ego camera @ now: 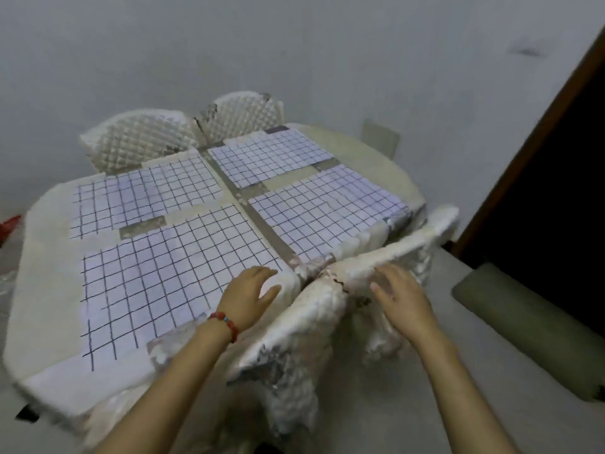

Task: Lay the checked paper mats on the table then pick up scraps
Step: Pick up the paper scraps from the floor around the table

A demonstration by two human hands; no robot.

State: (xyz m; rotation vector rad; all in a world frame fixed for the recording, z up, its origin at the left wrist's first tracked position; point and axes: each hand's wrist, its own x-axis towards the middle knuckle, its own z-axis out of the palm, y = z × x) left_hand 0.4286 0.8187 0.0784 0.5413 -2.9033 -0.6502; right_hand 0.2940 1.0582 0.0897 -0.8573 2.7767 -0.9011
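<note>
Fingers (262, 273) of left hand (248, 298) blurred w/ motion, near mat (170, 276) edge.

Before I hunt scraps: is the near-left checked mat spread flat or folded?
Spread flat: the near-left checked mat shows unbroken grid lines, left hand open at its corner.

Matt checked paper mats (170, 290) cover a pale cloth-draped table (42, 290).

I am seeing through one head camera, looking forward and down over the table (39, 257) from close above.
</note>
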